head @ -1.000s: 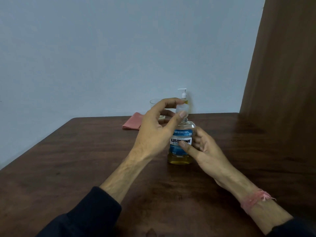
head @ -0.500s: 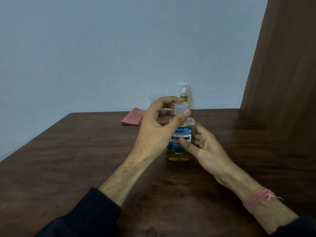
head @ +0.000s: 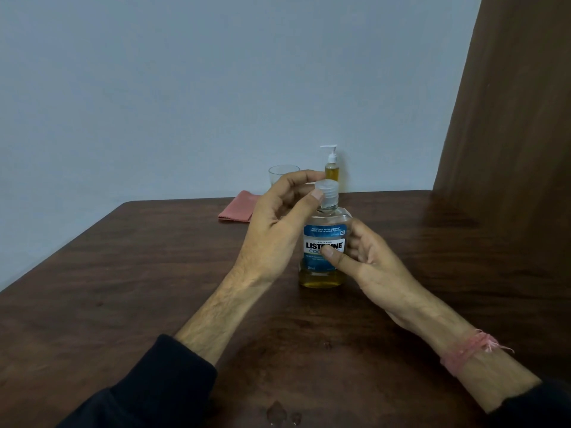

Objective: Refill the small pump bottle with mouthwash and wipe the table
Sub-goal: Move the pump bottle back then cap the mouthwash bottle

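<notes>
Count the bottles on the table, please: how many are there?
2. The mouthwash bottle stands mid-table, held by both hands: left hand on its cap, right hand round its body. The pump bottle stands behind it, near the wall. None seems hidden.

"LISTERINE", "250 ml" on mouthwash bottle [head: 323, 242]

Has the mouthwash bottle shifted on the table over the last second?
No. The mouthwash bottle stands in line below the pump bottle as before; only the head camera shifted.
</notes>
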### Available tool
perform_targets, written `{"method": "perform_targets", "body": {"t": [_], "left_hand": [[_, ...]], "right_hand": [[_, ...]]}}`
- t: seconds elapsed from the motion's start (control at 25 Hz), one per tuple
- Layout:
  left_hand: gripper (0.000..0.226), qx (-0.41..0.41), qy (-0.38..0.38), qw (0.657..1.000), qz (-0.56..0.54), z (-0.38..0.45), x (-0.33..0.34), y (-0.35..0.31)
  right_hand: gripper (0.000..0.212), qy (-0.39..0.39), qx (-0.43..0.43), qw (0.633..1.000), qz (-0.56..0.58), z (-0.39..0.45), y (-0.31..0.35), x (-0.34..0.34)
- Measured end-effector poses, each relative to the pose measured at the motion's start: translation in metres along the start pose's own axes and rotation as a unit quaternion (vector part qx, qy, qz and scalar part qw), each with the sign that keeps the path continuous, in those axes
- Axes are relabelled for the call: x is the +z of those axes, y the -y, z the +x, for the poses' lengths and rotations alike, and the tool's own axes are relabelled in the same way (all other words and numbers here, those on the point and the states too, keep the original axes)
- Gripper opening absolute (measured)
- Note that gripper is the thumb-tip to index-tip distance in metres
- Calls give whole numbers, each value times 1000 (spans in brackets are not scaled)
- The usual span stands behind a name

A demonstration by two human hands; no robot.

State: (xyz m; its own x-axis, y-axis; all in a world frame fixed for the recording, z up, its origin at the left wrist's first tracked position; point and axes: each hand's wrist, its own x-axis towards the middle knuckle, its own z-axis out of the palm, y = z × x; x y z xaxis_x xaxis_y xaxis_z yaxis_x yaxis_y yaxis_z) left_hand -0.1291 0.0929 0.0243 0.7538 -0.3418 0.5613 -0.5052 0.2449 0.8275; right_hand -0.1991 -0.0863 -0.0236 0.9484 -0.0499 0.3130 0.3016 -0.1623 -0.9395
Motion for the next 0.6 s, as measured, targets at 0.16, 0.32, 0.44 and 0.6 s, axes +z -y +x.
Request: {"method": "perform_targets", "body": {"t": [0.16, 0.32, 0.44, 0.6], "left_hand": [[36, 7, -29, 999, 20, 0, -1, 2], [52, -9, -15, 1000, -20, 2, -8, 2], [42, -7, 3, 1000, -28, 3, -11, 3], [29, -5, 7, 999, -38, 4, -12, 8]], "right_hand": [[48, 20, 0, 1000, 0, -1, 1, 1], [50, 24, -8, 1000, -10, -2, 3, 0], [52, 27, -10, 1000, -6, -1, 3, 0], [51, 33, -11, 999, -14, 0, 2, 0]]}}
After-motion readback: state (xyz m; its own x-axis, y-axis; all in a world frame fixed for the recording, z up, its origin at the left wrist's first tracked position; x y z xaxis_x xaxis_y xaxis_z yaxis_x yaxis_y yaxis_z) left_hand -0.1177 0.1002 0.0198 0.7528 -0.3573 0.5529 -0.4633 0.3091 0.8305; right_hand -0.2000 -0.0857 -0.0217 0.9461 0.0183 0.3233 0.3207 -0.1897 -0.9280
